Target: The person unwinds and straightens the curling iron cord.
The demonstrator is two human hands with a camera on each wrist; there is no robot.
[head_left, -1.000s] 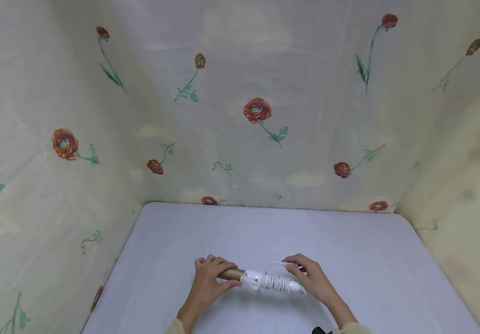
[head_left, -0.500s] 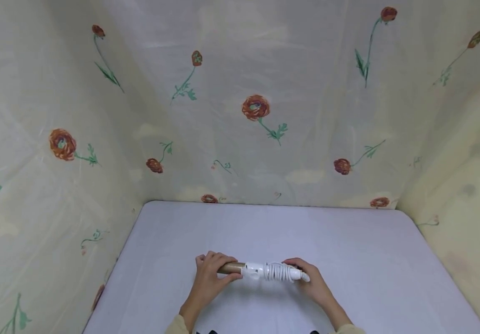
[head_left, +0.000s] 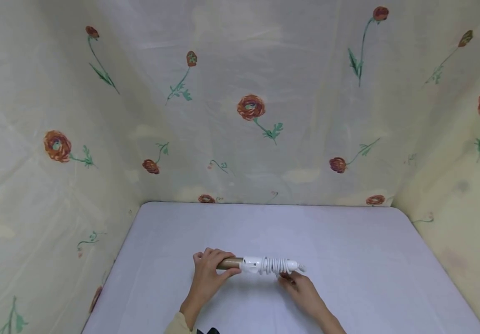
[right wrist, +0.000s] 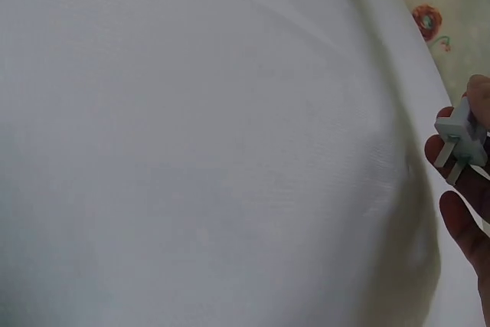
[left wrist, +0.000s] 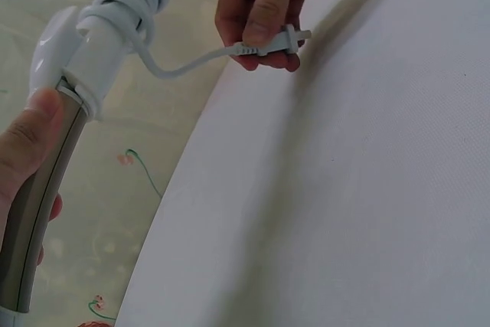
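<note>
White cord (head_left: 276,266) was coiled round the handle (head_left: 292,265) of the curling iron (head_left: 251,263), held above the tabletop (head_left: 340,241), well apart from its far edge. The right hand (head_left: 306,295), with the plug (left wrist: 288,40) pinched between thumb and fingers, had been brought from the cord's far side to its near side; a turn was presumably being passed round. The barrel (head_left: 230,263) was gripped by the left hand (head_left: 207,274), fingers curled.
</note>
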